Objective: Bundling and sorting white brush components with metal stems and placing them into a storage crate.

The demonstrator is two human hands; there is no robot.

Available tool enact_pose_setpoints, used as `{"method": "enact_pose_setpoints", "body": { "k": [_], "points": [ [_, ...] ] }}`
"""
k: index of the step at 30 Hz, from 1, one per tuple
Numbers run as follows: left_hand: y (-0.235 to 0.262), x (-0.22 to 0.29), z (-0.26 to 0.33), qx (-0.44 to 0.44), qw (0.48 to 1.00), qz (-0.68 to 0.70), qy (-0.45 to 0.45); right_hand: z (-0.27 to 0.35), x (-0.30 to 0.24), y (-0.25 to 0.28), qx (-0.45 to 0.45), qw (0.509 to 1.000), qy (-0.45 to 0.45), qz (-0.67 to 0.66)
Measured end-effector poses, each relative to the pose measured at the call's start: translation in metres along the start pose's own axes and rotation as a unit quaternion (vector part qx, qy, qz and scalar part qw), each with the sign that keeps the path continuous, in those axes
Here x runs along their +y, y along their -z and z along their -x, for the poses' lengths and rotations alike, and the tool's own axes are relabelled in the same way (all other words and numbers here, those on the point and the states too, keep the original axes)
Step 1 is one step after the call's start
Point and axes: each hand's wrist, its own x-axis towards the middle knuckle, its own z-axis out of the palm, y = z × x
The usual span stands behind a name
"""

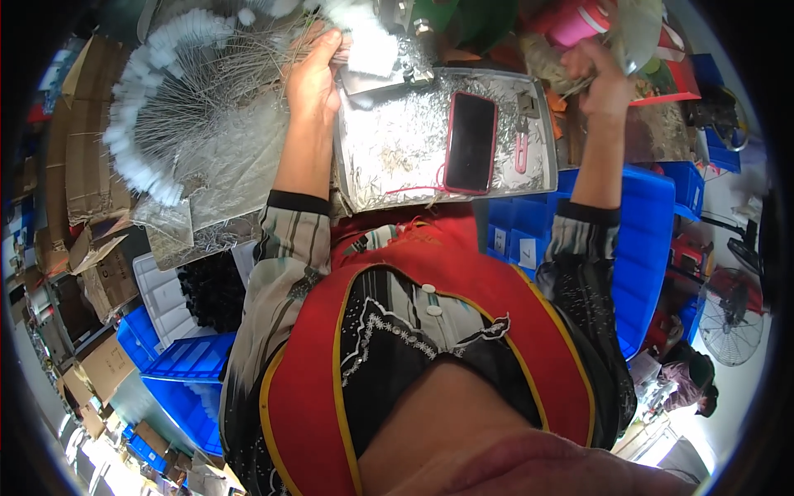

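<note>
My left hand [314,83] is closed in a pinch at the far edge of the bench, beside a brightly lit metal fixture [385,74]. What sits between its fingertips is lost in glare. Left of it fans a pile of thin wire-stemmed brushes [178,99] with white bristle ends, on a clear plastic sheet. Out to the right, my right hand [597,76] is curled, slightly blurred, below a pink spool [577,26] and by some translucent plastic. Its contents cannot be made out.
Before me, a shallow tray [389,178] strewn with wire clippings holds a phone [471,140] and a pink-handled cutter [522,145]. Blue bins [641,256] stand at right; a white crate [157,289] with black parts stands at left. A fan [732,318] is farther right; cardboard boxes [91,140] line the left.
</note>
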Motion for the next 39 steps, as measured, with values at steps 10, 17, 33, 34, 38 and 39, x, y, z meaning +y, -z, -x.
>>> {"method": "enact_pose_setpoints", "body": {
  "k": [10,17,33,34,38,39],
  "points": [
    [-0.009,-0.005,-0.003,0.076,0.997,0.03,-0.012,-0.004,-0.037,-0.019,0.037,0.987,-0.107,0.114],
    [-0.016,-0.002,-0.001,0.088,0.996,0.017,-0.027,-0.007,-0.034,-0.013,0.019,0.986,-0.121,0.112],
    [-0.01,0.002,0.006,0.081,0.995,-0.008,-0.057,-0.008,-0.041,-0.019,0.046,0.985,-0.114,0.125],
    [-0.011,0.001,0.005,0.09,0.994,-0.005,-0.063,-0.008,-0.041,-0.017,0.038,0.985,-0.113,0.122],
    [-0.009,-0.002,0.004,0.104,0.992,0.027,-0.068,-0.008,-0.037,-0.013,0.008,0.988,-0.104,0.111],
    [-0.009,-0.002,0.004,0.104,0.992,0.027,-0.068,-0.007,-0.036,-0.014,0.014,0.987,-0.109,0.118]
  ]
}}
